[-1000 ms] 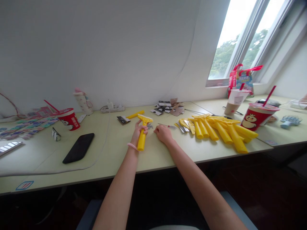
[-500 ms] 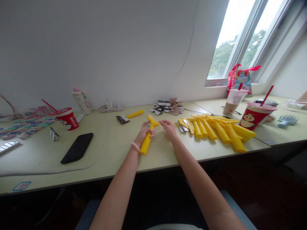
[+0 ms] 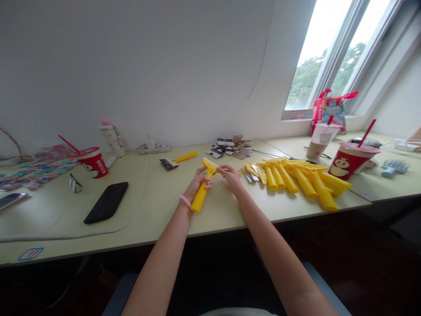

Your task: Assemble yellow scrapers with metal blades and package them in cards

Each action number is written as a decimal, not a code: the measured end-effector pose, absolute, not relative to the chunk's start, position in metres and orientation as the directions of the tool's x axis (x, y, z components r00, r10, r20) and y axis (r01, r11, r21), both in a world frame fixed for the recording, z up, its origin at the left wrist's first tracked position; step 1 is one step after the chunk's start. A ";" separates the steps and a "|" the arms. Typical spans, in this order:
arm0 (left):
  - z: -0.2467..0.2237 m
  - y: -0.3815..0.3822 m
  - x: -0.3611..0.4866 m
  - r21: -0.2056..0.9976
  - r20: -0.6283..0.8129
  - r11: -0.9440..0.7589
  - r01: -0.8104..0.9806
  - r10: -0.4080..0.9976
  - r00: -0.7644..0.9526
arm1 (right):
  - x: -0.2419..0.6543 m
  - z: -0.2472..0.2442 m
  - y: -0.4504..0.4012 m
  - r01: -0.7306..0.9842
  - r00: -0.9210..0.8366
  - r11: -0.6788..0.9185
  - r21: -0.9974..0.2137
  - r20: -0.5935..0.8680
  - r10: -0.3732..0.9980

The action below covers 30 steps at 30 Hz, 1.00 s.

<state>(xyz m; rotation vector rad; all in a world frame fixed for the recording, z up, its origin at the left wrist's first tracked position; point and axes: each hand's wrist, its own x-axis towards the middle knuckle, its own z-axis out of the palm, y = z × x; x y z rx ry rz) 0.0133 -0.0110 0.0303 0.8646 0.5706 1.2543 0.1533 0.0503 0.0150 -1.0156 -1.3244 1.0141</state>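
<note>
A yellow scraper (image 3: 201, 193) with a T-shaped head is tilted up over the table, its head pointing away from me. My left hand (image 3: 197, 182) is wrapped around its handle just below the head. At the head's right end, my right hand (image 3: 229, 174) has its fingertips pinched together against the scraper; whatever small part they may hold is hidden. To the right lie a pile of yellow scraper handles (image 3: 304, 177) and, closer to my right hand, a small heap of yellow plates and metal blades (image 3: 254, 172).
Beyond my hands lie a scraper with a black-wrapped head (image 3: 184, 156) and a heap of black and brown card pieces (image 3: 228, 148). A black phone (image 3: 107, 202) and a red cup (image 3: 93, 163) are at left. Another red cup (image 3: 348, 162) stands right of the handles.
My right fingertips have shifted slightly and now press closer against the right end of the scraper's head. My left hand keeps its hold in nearly the same place.
</note>
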 end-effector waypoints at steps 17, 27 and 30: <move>0.030 -0.010 0.012 0.819 0.102 0.086 -0.567 0.951 0.292 | 0.154 0.014 0.050 0.051 0.028 0.324 -0.945 0.326 0.945; 0.029 -0.006 0.005 0.721 0.071 0.030 -0.692 0.991 0.116 | 0.165 0.012 0.058 0.537 0.240 0.237 -0.810 0.416 0.877; 0.027 -0.004 0.003 0.702 0.041 0.021 -0.712 0.997 0.070 | 0.172 0.010 0.055 0.810 0.208 0.124 -0.573 0.478 0.853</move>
